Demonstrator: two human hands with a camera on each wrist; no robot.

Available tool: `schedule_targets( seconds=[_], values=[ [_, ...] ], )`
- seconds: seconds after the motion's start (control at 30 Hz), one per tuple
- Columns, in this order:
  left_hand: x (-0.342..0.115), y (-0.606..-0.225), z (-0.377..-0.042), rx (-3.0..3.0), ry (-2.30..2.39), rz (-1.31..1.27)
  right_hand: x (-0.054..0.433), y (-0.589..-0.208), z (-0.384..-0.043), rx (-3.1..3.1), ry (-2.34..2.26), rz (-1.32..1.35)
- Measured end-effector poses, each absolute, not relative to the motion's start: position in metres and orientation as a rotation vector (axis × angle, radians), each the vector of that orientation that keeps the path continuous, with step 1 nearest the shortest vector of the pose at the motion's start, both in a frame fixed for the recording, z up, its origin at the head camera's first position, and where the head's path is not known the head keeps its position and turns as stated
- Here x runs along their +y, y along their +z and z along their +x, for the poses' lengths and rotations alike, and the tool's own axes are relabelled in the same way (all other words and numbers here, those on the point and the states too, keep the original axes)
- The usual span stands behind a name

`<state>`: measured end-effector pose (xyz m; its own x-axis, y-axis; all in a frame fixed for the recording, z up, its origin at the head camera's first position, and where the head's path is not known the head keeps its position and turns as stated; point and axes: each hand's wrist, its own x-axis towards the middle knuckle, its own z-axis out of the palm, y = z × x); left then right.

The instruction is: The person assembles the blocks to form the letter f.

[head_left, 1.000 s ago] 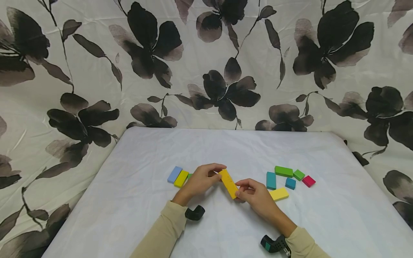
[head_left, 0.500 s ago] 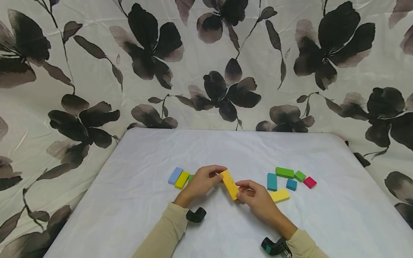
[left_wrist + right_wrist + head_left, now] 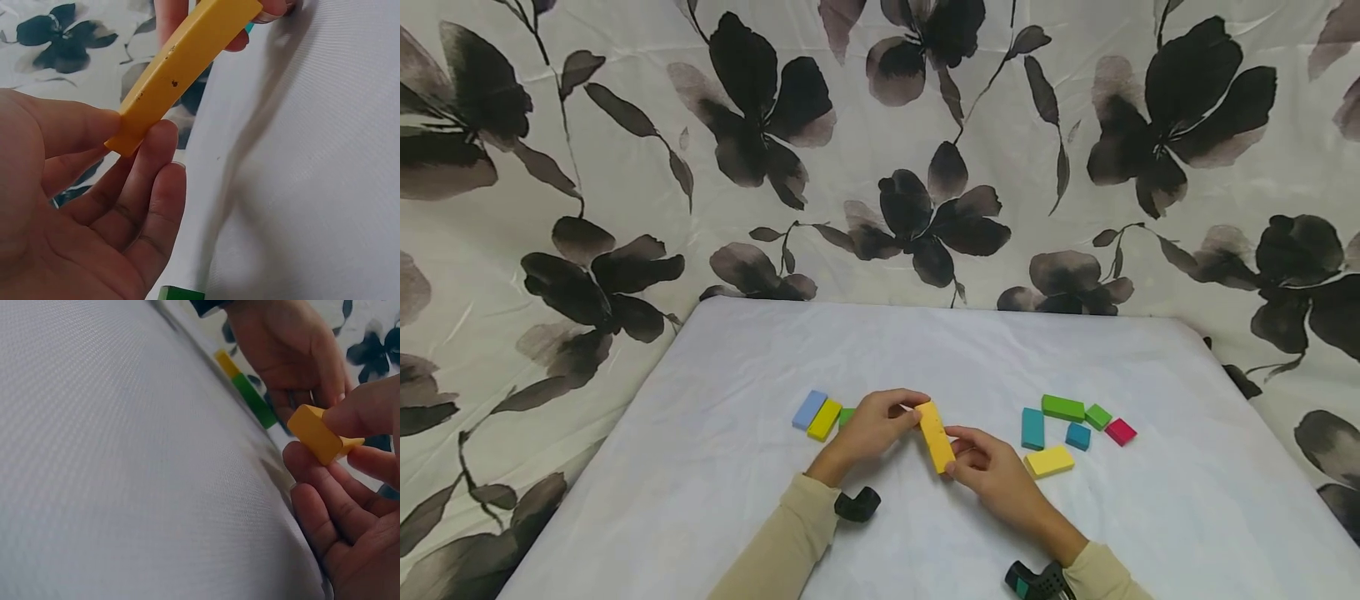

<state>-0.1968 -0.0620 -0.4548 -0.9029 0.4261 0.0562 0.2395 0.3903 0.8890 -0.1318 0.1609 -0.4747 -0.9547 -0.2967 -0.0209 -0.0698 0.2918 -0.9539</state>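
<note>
An orange-yellow block [image 3: 936,438] with small dark specks on one face is held up between both hands, tilted, above the white cloth. My left hand [image 3: 880,423] pinches its far end between thumb and fingers; the left wrist view shows the thumb on one side of the block [image 3: 178,72] and fingertips below. The near end is pinched by my right hand [image 3: 988,475]; in the right wrist view that end of the block [image 3: 315,433] sits between thumb and fingertips. Beside the right hand lies a yellow block [image 3: 1049,461].
Left of the hands lie a light blue block [image 3: 810,409], a yellow-green block [image 3: 824,420] and a partly hidden green block [image 3: 846,416]. On the right are a teal block [image 3: 1032,428], a long green block [image 3: 1063,407], a small green block [image 3: 1097,417], a blue block [image 3: 1078,436] and a red block [image 3: 1121,431].
The held block has turned slightly, showing a narrower face, and sits a little lower in view. The right hand has shifted slightly down, uncovering more of the yellow block beside it.
</note>
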Motion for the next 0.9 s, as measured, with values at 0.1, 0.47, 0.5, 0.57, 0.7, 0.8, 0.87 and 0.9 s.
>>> schedule_targets(
  seconds=[0.1, 0.47, 0.5, 0.57, 0.7, 0.8, 0.87, 0.9],
  values=[
    [-0.062, -0.453, -0.198, 2.499, 1.52, 0.594, 0.159, -0.473, -0.134, 2.379, -1.731, -0.372],
    [-0.06, -0.46, -0.194, 2.491, 1.519, 0.561, 0.158, -0.479, -0.131, 2.34, -1.734, -0.357],
    [-0.059, -0.46, -0.194, 2.483, 1.521, 0.563, 0.158, -0.479, -0.131, 2.344, -1.726, -0.362],
    [-0.06, -0.46, -0.193, 2.471, 1.522, 0.571, 0.157, -0.479, -0.13, 2.349, -1.708, -0.384],
    [-0.062, -0.46, -0.194, 2.481, 1.504, 0.578, 0.156, -0.475, -0.128, 2.402, -1.638, -0.467],
    [-0.061, -0.46, -0.193, 2.508, 1.467, 0.585, 0.157, -0.473, -0.126, 2.461, -1.557, -0.524],
    [-0.061, -0.461, -0.191, 2.525, 1.43, 0.575, 0.157, -0.474, -0.125, 2.494, -1.505, -0.552],
    [-0.061, -0.461, -0.19, 2.533, 1.415, 0.575, 0.157, -0.474, -0.124, 2.512, -1.477, -0.564]
  ],
)
